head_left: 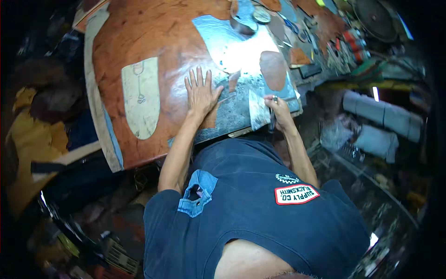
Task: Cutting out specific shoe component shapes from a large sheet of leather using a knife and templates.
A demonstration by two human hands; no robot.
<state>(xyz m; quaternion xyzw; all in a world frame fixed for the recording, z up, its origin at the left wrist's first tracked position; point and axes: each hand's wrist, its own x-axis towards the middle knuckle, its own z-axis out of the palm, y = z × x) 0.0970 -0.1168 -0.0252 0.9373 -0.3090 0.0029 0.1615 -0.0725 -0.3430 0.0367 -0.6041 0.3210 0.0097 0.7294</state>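
My left hand [202,95] lies flat with fingers spread, on the edge of a large brown leather sheet [176,130] where it meets the grey, worn work surface [232,114]. My right hand [280,113] is closed around a slim dark-handled tool [275,99]; its working end cannot be made out. Beside that hand, a scuffed whitish flat piece [258,110] touches or nearly touches the fingers. Just beyond it rests a rounded brown leather cutout [273,72]. Small brown leather scraps [235,81] lie between the two hands.
On the leather sheet sits a pale oblong template [141,100] with a drawn outline. A blue sheet [211,35] and a roll of tape [261,15] are farther back. Scissors [291,26] and red-handled tools [355,44] crowd the far right. Wrapped rolls [383,114] lie at right.
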